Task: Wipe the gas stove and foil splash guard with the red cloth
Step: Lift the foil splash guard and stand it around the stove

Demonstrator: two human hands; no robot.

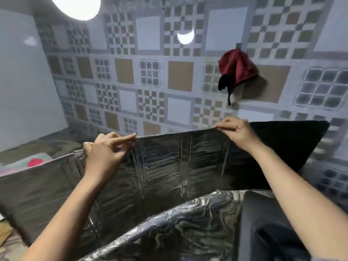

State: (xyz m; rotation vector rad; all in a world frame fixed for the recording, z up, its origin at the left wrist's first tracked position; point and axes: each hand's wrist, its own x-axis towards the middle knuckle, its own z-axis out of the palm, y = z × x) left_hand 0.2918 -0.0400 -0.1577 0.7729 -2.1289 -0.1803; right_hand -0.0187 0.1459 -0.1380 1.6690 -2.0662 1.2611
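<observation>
Together, the left hand (101, 153) and right hand (235, 130) pinch the top edge of the upright foil splash guard (169, 162); the red cloth (237, 68) hangs on the tiled wall (150, 81) above.

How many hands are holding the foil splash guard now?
2. The left hand pinches the top edge of the splash guard toward its left; the right hand pinches that edge further right.

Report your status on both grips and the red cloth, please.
Left grip and right grip both pinch foil splash guard top edge. Red cloth hangs on wall, untouched. No obstruction seen.
</observation>
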